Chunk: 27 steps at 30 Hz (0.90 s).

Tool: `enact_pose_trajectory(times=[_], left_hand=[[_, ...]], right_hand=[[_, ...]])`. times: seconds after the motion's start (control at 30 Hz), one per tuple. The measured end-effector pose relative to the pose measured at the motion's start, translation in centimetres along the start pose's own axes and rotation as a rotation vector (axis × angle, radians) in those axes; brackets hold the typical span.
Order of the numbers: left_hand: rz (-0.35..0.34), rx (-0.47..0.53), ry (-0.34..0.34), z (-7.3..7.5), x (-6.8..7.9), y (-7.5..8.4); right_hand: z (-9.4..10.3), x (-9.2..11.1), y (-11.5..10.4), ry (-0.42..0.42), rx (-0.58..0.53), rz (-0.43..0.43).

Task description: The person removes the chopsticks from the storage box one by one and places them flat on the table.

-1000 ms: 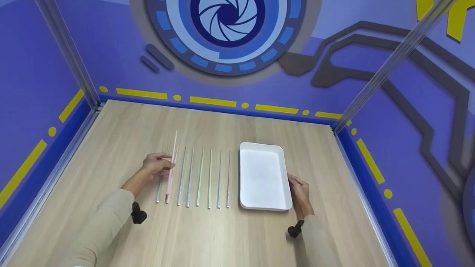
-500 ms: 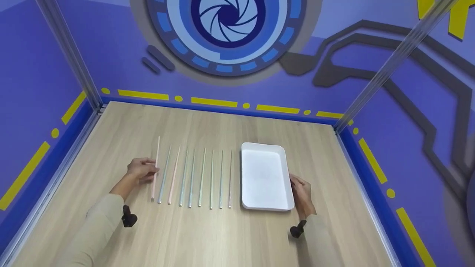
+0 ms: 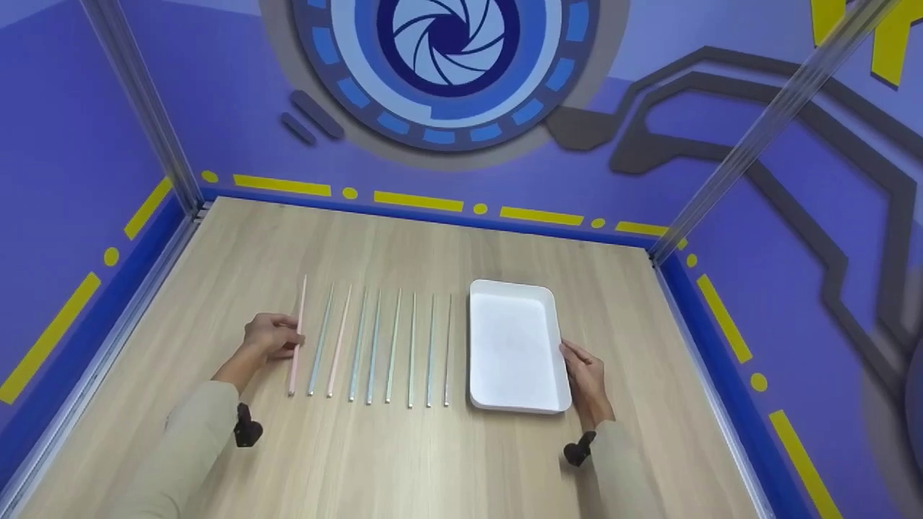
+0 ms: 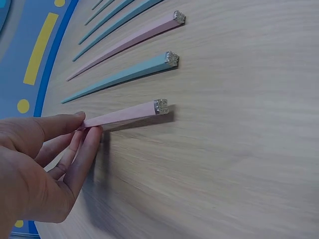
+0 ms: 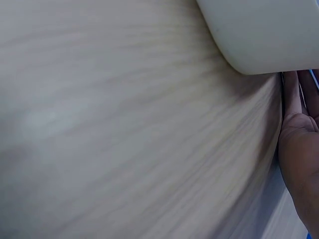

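My left hand (image 3: 270, 336) pinches a pink chopstick (image 3: 301, 306) between thumb and fingers at the left end of a row of chopsticks. In the left wrist view the pink chopstick's silvery glittering end (image 4: 161, 106) points away from the fingers, with its shadow close beneath. Beside it lies a blue chopstick (image 4: 124, 77), then another pink chopstick (image 4: 132, 42). My right hand (image 3: 587, 376) rests against the right side of a white rectangular tray (image 3: 515, 353), fingers along its outer wall. The right wrist view shows the tray's corner (image 5: 264, 37) and part of that hand.
Several more chopsticks (image 3: 391, 346) in blue, green and pink lie roughly parallel between the left hand and the tray. The wood-grain table (image 3: 404, 468) is bordered by blue printed walls (image 3: 216, 122) at the back and sides.
My left hand has carried the pink chopstick left from over the row to the row's left end, then slightly toward me. The right hand and tray stay in place.
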<state>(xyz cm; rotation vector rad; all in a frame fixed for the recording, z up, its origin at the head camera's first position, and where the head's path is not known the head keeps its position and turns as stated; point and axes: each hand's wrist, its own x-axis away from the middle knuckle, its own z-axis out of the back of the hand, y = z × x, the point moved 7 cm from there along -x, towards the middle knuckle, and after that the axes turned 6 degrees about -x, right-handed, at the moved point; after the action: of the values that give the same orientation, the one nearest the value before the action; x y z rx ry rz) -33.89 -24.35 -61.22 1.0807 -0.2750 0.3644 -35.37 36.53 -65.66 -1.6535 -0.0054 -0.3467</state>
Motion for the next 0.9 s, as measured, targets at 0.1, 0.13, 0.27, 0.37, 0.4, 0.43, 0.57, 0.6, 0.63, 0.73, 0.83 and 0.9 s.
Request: enact_pose_trajectory(times=[0.1, 0.13, 0.27, 0.37, 0.4, 0.43, 0.57, 0.6, 0.63, 0.73, 0.83, 0.9], left_hand=[[-0.003, -0.005, 0.004, 0.00, 0.01, -0.09], [-0.003, -0.004, 0.004, 0.02, 0.02, -0.12], [0.006, -0.012, 0.012, 0.12, 0.02, -0.22], [0.003, -0.026, 0.019, 0.16, 0.04, -0.23], [0.001, -0.029, 0.023, 0.17, 0.07, -0.23], [-0.004, -0.034, 0.027, 0.18, 0.09, -0.22], [-0.015, -0.058, 0.043, 0.22, 0.28, -0.21], [-0.019, -0.066, 0.047, 0.23, 0.28, -0.21], [-0.019, -0.074, 0.050, 0.24, 0.29, -0.20], [-0.030, -0.094, 0.051, 0.30, 0.32, -0.14], [-0.037, -0.112, 0.046, 0.38, 0.23, -0.17], [-0.039, -0.123, 0.045, 0.39, 0.12, -0.22]], right_hand=[[0.03, 0.02, 0.07, 0.005, -0.007, -0.003], [0.02, 0.03, 0.05, 0.006, -0.010, -0.002], [-0.01, -0.02, 0.04, 0.010, -0.014, -0.007], [-0.02, -0.06, 0.11, 0.002, -0.016, -0.020], [-0.02, -0.05, 0.14, -0.002, -0.021, -0.025], [-0.03, -0.03, 0.17, -0.009, -0.021, -0.030], [0.02, 0.04, 0.20, -0.021, -0.033, -0.035], [0.06, 0.06, 0.20, -0.020, -0.030, -0.036], [0.10, 0.06, 0.21, -0.016, -0.030, -0.037], [0.12, 0.07, 0.21, -0.011, -0.043, -0.041], [0.16, 0.03, 0.35, 0.000, -0.058, -0.052], [0.22, -0.01, 0.44, 0.002, -0.052, -0.059]])
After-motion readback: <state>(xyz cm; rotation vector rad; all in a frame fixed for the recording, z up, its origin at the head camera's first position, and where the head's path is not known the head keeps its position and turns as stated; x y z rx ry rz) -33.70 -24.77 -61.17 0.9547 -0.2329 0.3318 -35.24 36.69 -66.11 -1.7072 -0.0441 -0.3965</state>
